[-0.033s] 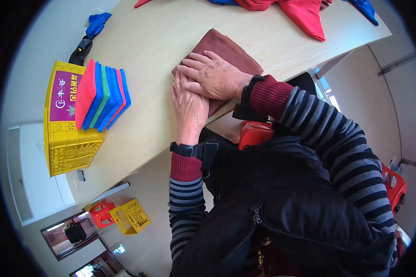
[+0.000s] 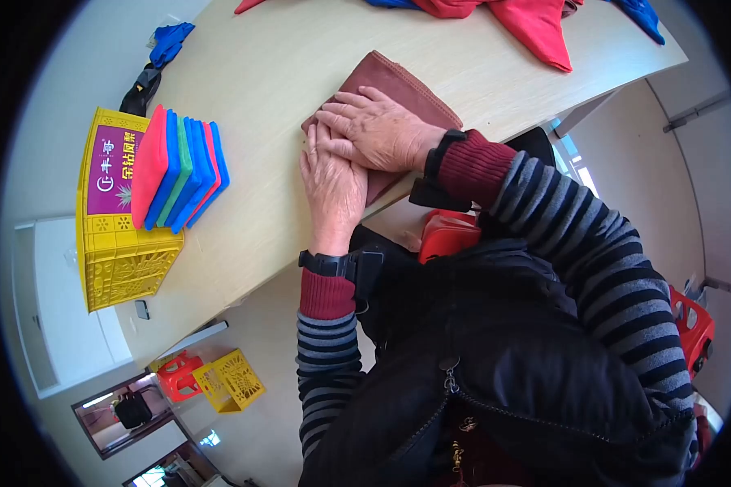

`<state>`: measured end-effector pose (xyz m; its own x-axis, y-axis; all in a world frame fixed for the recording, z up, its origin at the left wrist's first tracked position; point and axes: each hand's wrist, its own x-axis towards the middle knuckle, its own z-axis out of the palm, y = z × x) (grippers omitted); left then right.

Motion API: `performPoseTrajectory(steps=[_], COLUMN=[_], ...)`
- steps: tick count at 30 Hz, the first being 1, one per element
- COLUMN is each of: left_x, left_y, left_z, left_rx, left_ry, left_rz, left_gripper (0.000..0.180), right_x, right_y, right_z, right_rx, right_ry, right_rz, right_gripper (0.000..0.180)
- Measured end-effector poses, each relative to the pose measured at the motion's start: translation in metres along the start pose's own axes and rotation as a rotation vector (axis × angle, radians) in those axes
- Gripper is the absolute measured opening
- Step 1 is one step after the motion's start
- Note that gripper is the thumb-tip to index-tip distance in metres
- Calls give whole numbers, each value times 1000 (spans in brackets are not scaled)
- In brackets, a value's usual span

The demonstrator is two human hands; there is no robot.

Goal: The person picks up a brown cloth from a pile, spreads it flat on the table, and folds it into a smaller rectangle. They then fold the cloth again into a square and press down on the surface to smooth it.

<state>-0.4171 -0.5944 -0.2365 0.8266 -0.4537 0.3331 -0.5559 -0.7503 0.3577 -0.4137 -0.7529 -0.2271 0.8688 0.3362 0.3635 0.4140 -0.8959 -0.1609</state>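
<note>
The pale wooden table [image 2: 300, 89] carries a yellow plastic crate [image 2: 114, 243] at its left edge, holding upright folded cloths [image 2: 179, 174] in red, blue and green. Right of the crate, near the table's front edge, lies a folded maroon cloth [image 2: 398, 85], seemingly soft, light and limp, best pinched at a free corner. Both the right hand [image 2: 378, 130] and left hand [image 2: 333, 187] rest flat on it, fingers extended, gripping nothing.

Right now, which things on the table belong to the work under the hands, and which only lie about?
In hand:
- folded brown cloth
- left hand and right hand, pressing on it

Lying about:
- yellow plastic crate holding upright red, blue and green folded cloths
- loose red and blue cloths at the far table edge
</note>
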Motion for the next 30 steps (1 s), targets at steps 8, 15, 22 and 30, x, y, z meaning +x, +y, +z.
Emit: performPoseTrajectory(steps=[8, 15, 22, 30], left_x=[-9, -15, 16, 79], left_y=[-7, -4, -52, -111], left_z=[-2, -3, -37, -21], left_rx=[180, 167, -61, -274], left_ry=[-36, 2, 162, -148], left_rz=[48, 44, -88, -152], left_gripper=[61, 58, 37, 25], right_x=[0, -17, -32, -36], right_y=[37, 47, 12, 15], right_z=[6, -7, -34, -15], right_rx=[-94, -47, -143, -91], right_ry=[-1, 30, 102, -32], right_rz=[158, 296, 167, 247], right_gripper=[58, 58, 62, 62])
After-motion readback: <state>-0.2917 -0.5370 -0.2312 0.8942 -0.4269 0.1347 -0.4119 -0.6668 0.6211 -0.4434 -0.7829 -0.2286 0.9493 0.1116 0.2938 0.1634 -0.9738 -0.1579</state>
